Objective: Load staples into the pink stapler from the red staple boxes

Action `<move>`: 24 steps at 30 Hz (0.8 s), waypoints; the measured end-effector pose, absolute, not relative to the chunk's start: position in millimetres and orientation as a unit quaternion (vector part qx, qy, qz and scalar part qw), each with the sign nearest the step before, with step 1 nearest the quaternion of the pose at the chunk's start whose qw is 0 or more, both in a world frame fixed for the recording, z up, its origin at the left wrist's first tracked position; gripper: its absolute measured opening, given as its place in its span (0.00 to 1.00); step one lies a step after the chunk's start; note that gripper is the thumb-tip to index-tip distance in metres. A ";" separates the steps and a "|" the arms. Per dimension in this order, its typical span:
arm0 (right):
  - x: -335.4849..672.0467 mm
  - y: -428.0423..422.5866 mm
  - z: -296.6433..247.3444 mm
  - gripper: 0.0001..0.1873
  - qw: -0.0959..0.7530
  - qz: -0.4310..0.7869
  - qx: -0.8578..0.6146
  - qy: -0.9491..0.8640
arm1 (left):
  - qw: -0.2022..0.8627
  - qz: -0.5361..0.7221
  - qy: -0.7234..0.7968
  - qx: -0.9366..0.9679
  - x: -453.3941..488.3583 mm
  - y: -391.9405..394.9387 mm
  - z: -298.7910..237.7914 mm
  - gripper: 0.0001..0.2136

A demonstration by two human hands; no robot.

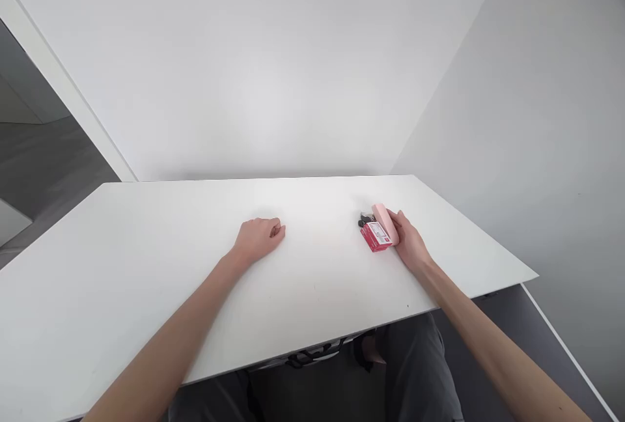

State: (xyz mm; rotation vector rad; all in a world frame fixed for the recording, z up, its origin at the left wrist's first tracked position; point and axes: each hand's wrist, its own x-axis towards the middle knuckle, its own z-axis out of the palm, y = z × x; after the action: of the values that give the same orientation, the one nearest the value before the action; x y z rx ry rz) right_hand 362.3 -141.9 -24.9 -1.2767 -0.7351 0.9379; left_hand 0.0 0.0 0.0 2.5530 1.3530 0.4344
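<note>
My right hand (409, 239) rests on the white table (146, 266) at the right, its fingers wrapped round a pink stapler (385, 221). A small red box (375, 237) lies right against the stapler on its left side. Something small and dark (364, 219) sits just behind the box. My left hand (258, 237) lies on the table near the middle, fingers curled loosely under, with nothing visible in it.
A white wall stands behind the table and a grey wall runs along the right. The table's right edge (478, 226) is close to my right hand. My legs in dark trousers (415, 376) show below the front edge.
</note>
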 end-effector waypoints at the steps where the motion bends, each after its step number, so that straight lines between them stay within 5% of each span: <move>1: 356.2 -139.6 -24.0 0.32 0.640 0.416 -0.557 -0.327 | 0.110 0.149 0.459 0.869 0.0 -0.3 0.2 0.17; 13: 236.9 -100.6 -19.1 0.30 0.608 0.462 -0.478 -0.434 | 0.148 0.251 0.394 0.872 -1.1 -8.3 2.4 0.11; 24: 214.8 -109.0 -11.8 0.34 0.559 0.430 -0.491 -0.511 | 0.231 0.191 0.320 0.899 3.5 -16.9 2.9 0.26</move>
State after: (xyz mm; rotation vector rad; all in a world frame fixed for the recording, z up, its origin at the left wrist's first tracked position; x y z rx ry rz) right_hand 214.8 -109.0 -11.8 -1.1588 -1.2060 1.0134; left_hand 3.5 -16.9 2.9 2.4705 0.8802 0.5242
